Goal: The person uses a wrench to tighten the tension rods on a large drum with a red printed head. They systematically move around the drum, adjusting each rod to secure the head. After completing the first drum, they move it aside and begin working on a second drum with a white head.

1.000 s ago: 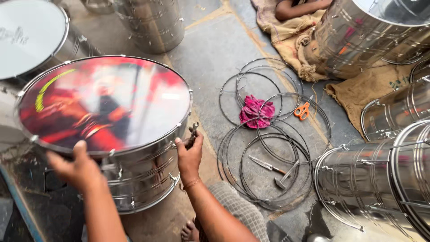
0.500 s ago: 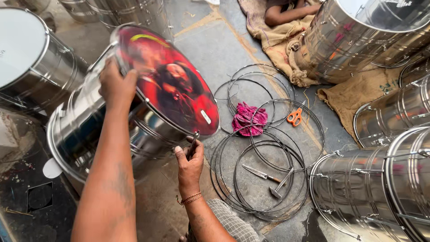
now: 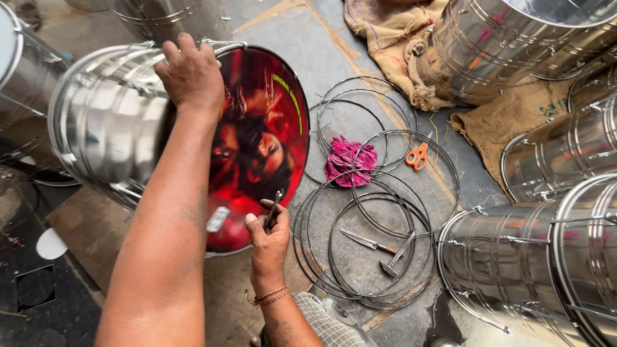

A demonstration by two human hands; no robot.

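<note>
Both hands are on the steel drum (image 3: 109,122), which now lies tipped on its side on the floor; a second ago it stood upright with its printed red drumhead (image 3: 257,148) facing up, and half a second ago it was only half tilted. The left hand (image 3: 191,74) is spread flat over the drum's upper rim, palm down, pressing on it, not curled around anything. The right hand (image 3: 268,234) is closed around a small metal tool (image 3: 274,207) at the lower edge of the drumhead, its tip at the rim. With the drum turned over, the rim hardware on the side faces the person, within reach of the tool. Just right of the drum lie wire hoops (image 3: 373,218) on the floor, with a pink rag (image 3: 349,159), orange scissors (image 3: 418,155) and a hammer (image 3: 393,256) among them. Further right of the drum stand other steel drums (image 3: 533,257).
</note>
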